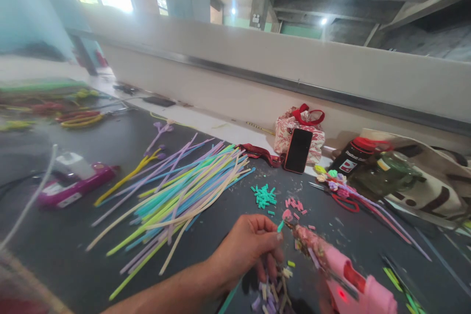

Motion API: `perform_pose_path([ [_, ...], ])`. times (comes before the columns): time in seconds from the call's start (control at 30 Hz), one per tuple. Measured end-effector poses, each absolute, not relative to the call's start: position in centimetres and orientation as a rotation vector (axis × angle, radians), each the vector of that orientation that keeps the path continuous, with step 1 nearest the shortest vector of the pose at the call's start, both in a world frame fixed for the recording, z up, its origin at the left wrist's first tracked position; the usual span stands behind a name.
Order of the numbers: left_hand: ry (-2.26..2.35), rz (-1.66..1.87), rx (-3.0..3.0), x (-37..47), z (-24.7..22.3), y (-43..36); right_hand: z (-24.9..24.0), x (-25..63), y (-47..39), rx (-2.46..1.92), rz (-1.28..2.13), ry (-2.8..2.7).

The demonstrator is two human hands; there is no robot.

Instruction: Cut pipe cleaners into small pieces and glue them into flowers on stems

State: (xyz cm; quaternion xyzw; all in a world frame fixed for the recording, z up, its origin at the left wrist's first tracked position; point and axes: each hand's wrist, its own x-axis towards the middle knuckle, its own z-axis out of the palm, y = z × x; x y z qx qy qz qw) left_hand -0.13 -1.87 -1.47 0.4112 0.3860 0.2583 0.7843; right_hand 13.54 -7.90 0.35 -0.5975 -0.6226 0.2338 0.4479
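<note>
My left hand point(250, 245) reaches in from the bottom and pinches a short teal piece of pipe cleaner point(280, 226) between thumb and forefinger. Close to that piece is the nozzle end of a pink hot glue gun point(338, 270), with a red light glowing on its body. My right hand does not show; the gun's lower part is cut off by the bottom edge. Beyond my left hand lie a small pile of cut teal pieces point(264, 196) and scattered pink pieces point(294, 204). Purple and cream pieces point(272, 294) lie under my fingers.
Many long pastel pipe cleaners point(184, 191) spread over the dark table on the left, near a purple power strip point(77, 184). A phone point(298, 150) leans on a patterned bag point(283, 132). Bottles point(349, 157), a canvas bag point(434, 186) and pipe-cleaner flowers point(336, 181) stand or lie at right.
</note>
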Motion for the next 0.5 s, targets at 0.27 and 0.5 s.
perform_pose_path([
  [0.27, 0.818, 0.565, 0.888, -0.2, -1.4, -1.8, -1.3, 13.9, -5.5, -1.502, 0.639, -1.518],
  [0.5, 0.84, 0.561, 0.939, -0.3, -1.3, -1.7, -2.4, 14.3, -6.2, -1.567, 0.516, -1.558],
])
